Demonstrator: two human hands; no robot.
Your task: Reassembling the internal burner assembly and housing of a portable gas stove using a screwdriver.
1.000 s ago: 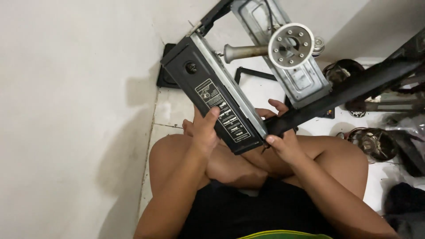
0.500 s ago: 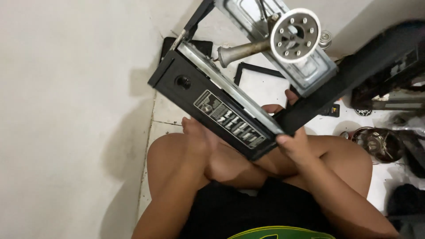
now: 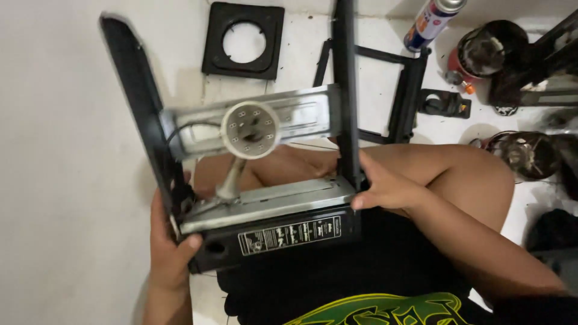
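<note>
Stove frame point(image 3: 271, 229), black with label panel facing near, sits over the person's lap, round burner head point(image 3: 250, 129) on top. Left hand point(image 3: 168, 247) has fingers clenched on its near-left corner; right hand point(image 3: 385, 189) grasps the right upright. Spray can point(image 3: 430, 21) and square black plate point(image 3: 244, 42) lie far on the floor.
</note>
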